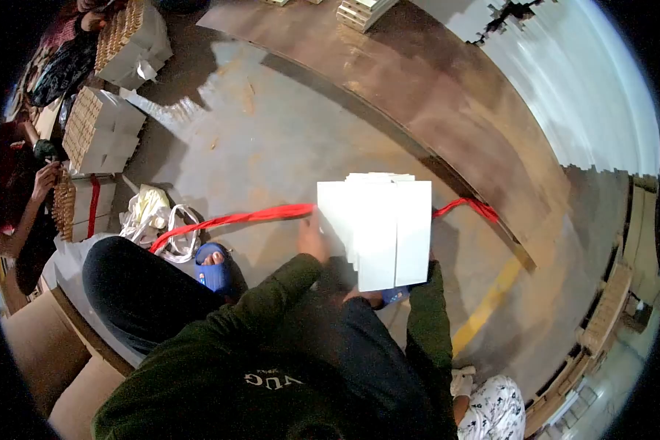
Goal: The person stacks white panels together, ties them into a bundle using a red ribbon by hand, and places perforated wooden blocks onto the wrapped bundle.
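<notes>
Holding wht stack (378,231), L hand (313,236)

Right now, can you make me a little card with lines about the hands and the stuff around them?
Left hand: against the left side of the white stack
Right hand: hidden; its dark green sleeve reaches the stack's right side
Red strip: shows on both sides of the stack
Footwear: blue sandal on the left foot
Near that foot: white bags
Floor mark: yellow line
Far left: another person's hand
</notes>
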A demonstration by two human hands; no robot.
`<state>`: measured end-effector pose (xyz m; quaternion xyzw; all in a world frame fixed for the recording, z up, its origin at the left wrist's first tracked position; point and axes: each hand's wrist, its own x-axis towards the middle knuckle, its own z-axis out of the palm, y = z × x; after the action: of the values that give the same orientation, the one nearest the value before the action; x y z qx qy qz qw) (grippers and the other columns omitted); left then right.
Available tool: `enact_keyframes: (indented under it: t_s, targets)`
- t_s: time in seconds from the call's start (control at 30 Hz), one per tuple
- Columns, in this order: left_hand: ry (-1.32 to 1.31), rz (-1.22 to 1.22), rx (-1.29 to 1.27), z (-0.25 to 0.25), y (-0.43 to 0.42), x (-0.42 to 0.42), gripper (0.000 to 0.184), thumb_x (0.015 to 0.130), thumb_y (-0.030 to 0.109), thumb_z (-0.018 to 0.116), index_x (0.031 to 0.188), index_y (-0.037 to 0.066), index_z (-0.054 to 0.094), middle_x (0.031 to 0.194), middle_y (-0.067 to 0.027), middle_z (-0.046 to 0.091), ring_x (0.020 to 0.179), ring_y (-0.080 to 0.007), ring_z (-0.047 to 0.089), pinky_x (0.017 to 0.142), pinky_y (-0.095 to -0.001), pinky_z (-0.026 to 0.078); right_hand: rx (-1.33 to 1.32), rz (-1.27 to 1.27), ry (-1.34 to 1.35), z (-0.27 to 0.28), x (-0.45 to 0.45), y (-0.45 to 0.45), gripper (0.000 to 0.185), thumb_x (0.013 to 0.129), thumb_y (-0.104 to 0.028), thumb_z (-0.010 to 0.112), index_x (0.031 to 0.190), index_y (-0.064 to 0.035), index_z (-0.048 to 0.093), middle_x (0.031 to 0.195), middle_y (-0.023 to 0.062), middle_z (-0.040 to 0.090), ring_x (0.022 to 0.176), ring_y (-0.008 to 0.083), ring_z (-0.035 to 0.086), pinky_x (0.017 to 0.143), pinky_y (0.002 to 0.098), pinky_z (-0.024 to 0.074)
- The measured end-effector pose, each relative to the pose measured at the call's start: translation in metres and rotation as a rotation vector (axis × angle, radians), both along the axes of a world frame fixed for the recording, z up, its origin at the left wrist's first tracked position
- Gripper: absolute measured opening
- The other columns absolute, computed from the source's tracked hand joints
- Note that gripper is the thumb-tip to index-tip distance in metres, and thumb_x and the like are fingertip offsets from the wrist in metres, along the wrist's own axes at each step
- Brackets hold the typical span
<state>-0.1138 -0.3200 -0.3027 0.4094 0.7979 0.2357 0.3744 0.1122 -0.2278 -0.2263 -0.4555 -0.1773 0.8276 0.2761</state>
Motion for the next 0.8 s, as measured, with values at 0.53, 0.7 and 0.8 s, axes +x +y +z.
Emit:
enact_keyframes:
  t_s: [0.53,0.7,0.8]
  targets:
    - [0.097,-0.045,0.727,0.170,0.316,-0.105,0.087,0.066,0.020,0.073,0.133,-0.003,0.022,0.130,-0.0234,0.035,0.119,-0.0328,0.037,0.102,-0.0380,0.027,0.168,-0.209,-0.025,-0.008,0.021,-0.002,0.074,0.086,-0.060,0.032,0.136,-0.0053,0.026,0.133,0.0134,0.038,0.116,0.0269,0.041,0.096,0.0389,0.0330]
    - [0.300,0.122,0.806,0.214,0.417,-0.081,0.110,0.056,0.025,0.079,0.135,-0.003,0.008,0.128,-0.0237,0.038,0.118,-0.0334,0.037,0.099,-0.0364,0.032,0.284,-0.351,-0.171,0.000,0.030,0.007,0.077,0.086,-0.062,0.029,0.138,-0.0057,0.021,0.139,0.0136,0.030,0.124,0.0291,0.033,0.101,0.0420,0.0248]
    - [-0.015,0.032,0.795,0.216,0.419,-0.084,0.101,0.056,0.020,0.076,0.134,0.000,0.015,0.119,-0.0185,0.049,0.109,-0.0291,0.048,0.092,-0.0354,0.039,0.261,-0.371,-0.216,-0.005,0.042,0.007,0.074,0.087,-0.061,0.027,0.138,-0.0074,0.022,0.138,0.0134,0.031,0.123,0.0285,0.034,0.102,0.0415,0.0222]
